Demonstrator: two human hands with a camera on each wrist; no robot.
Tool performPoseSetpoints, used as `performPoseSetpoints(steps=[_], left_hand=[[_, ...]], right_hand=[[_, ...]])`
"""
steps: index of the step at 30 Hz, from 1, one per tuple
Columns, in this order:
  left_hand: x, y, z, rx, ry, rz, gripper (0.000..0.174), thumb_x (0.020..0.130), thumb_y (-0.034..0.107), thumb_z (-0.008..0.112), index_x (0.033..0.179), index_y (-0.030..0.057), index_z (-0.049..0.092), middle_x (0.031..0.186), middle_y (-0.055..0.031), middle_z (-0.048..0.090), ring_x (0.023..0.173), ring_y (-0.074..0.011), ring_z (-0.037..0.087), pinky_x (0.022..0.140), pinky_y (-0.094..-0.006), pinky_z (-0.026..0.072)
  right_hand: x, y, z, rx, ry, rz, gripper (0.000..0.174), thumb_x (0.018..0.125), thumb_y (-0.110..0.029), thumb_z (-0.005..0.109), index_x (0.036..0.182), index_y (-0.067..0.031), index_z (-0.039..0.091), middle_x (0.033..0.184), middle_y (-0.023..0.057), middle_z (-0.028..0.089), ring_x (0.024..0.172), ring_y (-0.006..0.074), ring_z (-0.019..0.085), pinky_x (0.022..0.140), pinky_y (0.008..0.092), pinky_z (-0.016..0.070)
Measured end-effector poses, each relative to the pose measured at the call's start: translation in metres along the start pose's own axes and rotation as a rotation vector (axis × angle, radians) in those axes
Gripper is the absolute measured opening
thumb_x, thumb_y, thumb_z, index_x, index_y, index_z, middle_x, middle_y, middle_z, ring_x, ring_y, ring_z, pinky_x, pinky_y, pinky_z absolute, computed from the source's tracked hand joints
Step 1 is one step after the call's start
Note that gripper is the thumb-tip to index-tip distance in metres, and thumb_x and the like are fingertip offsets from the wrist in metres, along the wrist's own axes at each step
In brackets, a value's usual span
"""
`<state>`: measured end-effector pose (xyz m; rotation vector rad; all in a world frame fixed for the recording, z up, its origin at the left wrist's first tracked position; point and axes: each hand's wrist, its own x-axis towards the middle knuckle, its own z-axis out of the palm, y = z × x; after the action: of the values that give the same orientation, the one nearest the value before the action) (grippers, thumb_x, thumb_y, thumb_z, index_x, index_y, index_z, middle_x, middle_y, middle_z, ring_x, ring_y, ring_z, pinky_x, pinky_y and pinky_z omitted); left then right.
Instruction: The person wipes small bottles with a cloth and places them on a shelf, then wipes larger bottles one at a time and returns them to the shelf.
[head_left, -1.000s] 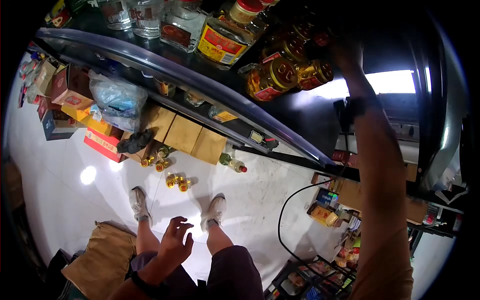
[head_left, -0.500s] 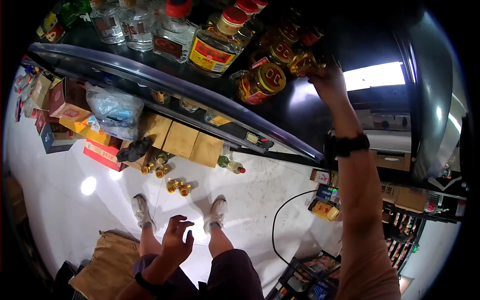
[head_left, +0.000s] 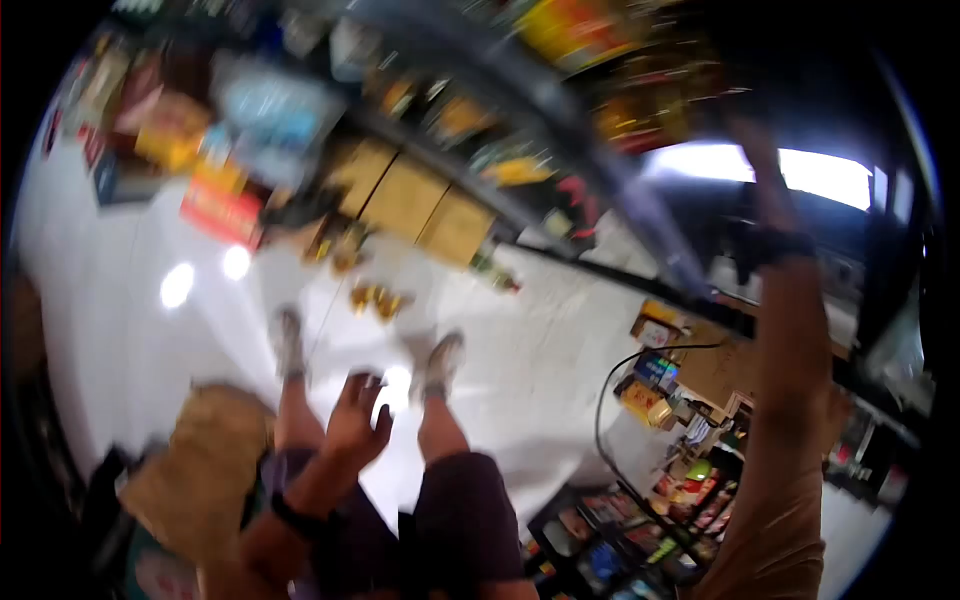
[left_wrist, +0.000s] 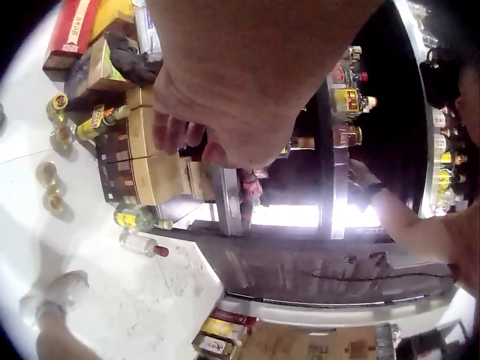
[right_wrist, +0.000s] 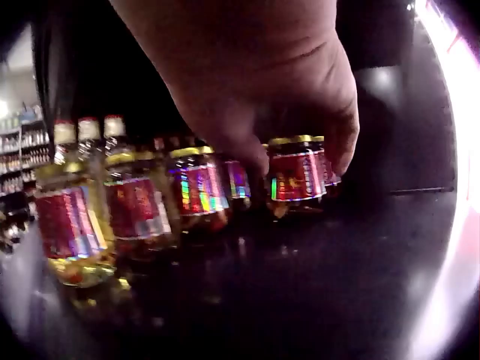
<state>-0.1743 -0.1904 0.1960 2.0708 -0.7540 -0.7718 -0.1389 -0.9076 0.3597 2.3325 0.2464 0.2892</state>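
Note:
In the right wrist view my right hand (right_wrist: 277,90) reaches down over a small glass jar (right_wrist: 298,172) with a gold lid and a shiny red label. Thumb and fingers grip it from both sides while it is low over the dark shelf (right_wrist: 315,300). Left of it stands a row of similar jars, the nearest a gold-lidded jar (right_wrist: 199,187), the farthest a jar of yellow liquid (right_wrist: 75,225). The head view is blurred, with the right hand dim inside the shelf. My left hand (head_left: 358,420) hangs loosely curled above the floor, holding nothing.
Cardboard boxes (head_left: 405,200) line the floor under the shelf's edge (left_wrist: 330,150). Gold-capped bottles (head_left: 378,300) and a green bottle (left_wrist: 135,217) stand or lie near my feet. A black cable (head_left: 600,400) loops down at the right, beside packed goods.
The head view has swung, so floor and shelf sit differently and look blurred. My right hand has moved from beside the front jar deeper into the shelf. The left hand stays loosely curled.

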Motion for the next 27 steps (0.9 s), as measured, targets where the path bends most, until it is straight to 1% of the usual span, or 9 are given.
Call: performPoseSetpoints(steps=[5, 7, 11, 12, 15, 19, 21, 24, 27], left_hand=[[-0.004, -0.05, 0.0, -0.13, -0.032, -0.13, 0.023, 0.082, 0.005, 0.056, 0.105, 0.0026, 0.057, 0.102, -0.0193, 0.057, 0.093, -0.0387, 0.058, 0.081, -0.044, 0.0493], [-0.007, -0.087, 0.008, -0.158, -0.003, -0.246, 0.022, 0.082, 0.005, 0.056, 0.104, 0.0041, 0.058, 0.1, -0.0181, 0.058, 0.089, -0.0381, 0.059, 0.079, -0.0439, 0.0496], [0.011, -0.199, 0.032, -0.027, -0.046, -0.432, 0.027, 0.083, 0.007, 0.061, 0.11, 0.0049, 0.057, 0.095, -0.0139, 0.063, 0.082, -0.0258, 0.066, 0.073, -0.0355, 0.0527], [0.022, -0.227, 0.041, 0.038, -0.048, -0.412, 0.032, 0.082, 0.011, 0.064, 0.112, 0.005, 0.055, 0.096, -0.014, 0.063, 0.08, -0.027, 0.064, 0.074, -0.0372, 0.0519], [0.069, -0.288, 0.062, 0.243, 0.033, -0.307, 0.043, 0.081, 0.018, 0.067, 0.12, 0.01, 0.05, 0.104, -0.0165, 0.062, 0.089, -0.0321, 0.063, 0.078, -0.0414, 0.0516], [0.134, -0.323, 0.101, 0.364, 0.017, -0.062, 0.051, 0.079, 0.016, 0.066, 0.127, 0.0126, 0.05, 0.119, -0.0182, 0.055, 0.103, -0.0343, 0.059, 0.088, -0.0436, 0.0504], [0.148, -0.329, 0.126, 0.368, -0.013, 0.06, 0.032, 0.085, 0.017, 0.056, 0.113, 0.0036, 0.053, 0.114, -0.0232, 0.055, 0.096, -0.0396, 0.058, 0.08, -0.0487, 0.0477], [0.15, -0.311, 0.155, 0.574, -0.385, -0.092, 0.044, 0.09, 0.031, 0.053, 0.127, 0.0093, 0.049, 0.12, -0.0254, 0.051, 0.099, -0.0434, 0.057, 0.082, -0.0504, 0.0492], [0.134, -0.335, 0.202, 0.497, -0.409, -0.323, 0.045, 0.09, 0.034, 0.053, 0.127, 0.0082, 0.049, 0.12, -0.0293, 0.049, 0.097, -0.046, 0.057, 0.082, -0.0504, 0.0502]], right_hand=[[-0.087, 0.012, -0.088, 0.521, -0.044, 0.366, 0.035, 0.095, -0.022, 0.054, 0.12, 0.0017, 0.061, 0.103, 0.0138, 0.068, 0.089, 0.0162, 0.065, 0.07, 0.0279, 0.0524], [0.018, -0.165, -0.215, 0.541, -0.014, 0.79, 0.038, 0.098, -0.025, 0.05, 0.112, 0.0077, 0.063, 0.097, 0.0137, 0.068, 0.079, 0.0137, 0.066, 0.062, 0.0226, 0.0506], [0.015, -0.379, -0.24, 1.005, -0.156, 0.304, 0.02, 0.094, -0.005, 0.052, 0.11, -0.0046, 0.063, 0.101, 0.0061, 0.064, 0.085, 0.0152, 0.063, 0.066, 0.0235, 0.0492], [0.001, -0.44, -0.225, 1.438, -0.309, 0.59, 0.022, 0.088, -0.002, 0.06, 0.11, -0.0035, 0.056, 0.101, 0.0061, 0.058, 0.085, 0.0142, 0.058, 0.069, 0.0265, 0.0482], [-0.037, -0.589, -0.163, 1.664, -0.761, 1.003, 0.038, 0.081, -0.007, 0.07, 0.116, -0.008, 0.054, 0.103, 0.0065, 0.056, 0.082, 0.0164, 0.055, 0.071, 0.028, 0.0486], [-0.051, -0.734, -0.112, 1.531, -0.934, 0.94, 0.065, 0.07, -0.021, 0.079, 0.126, -0.0089, 0.048, 0.123, 0.0213, 0.046, 0.113, 0.0376, 0.049, 0.099, 0.0422, 0.0436], [-0.064, -0.797, -0.087, 1.391, -0.748, 0.897, 0.07, 0.068, -0.028, 0.081, 0.127, -0.01, 0.049, 0.115, 0.0201, 0.054, 0.108, 0.0325, 0.053, 0.089, 0.0397, 0.048], [-0.056, -0.844, -0.071, 1.673, -0.875, 1.427, 0.08, 0.07, -0.041, 0.08, 0.132, -0.0087, 0.042, 0.109, 0.0264, 0.06, 0.091, 0.0368, 0.064, 0.084, 0.0397, 0.0518], [-0.057, -0.864, -0.058, 1.502, -0.779, 1.062, 0.057, 0.084, -0.035, 0.069, 0.129, -0.0084, 0.047, 0.099, 0.0174, 0.068, 0.09, 0.0308, 0.067, 0.078, 0.0358, 0.0536]])
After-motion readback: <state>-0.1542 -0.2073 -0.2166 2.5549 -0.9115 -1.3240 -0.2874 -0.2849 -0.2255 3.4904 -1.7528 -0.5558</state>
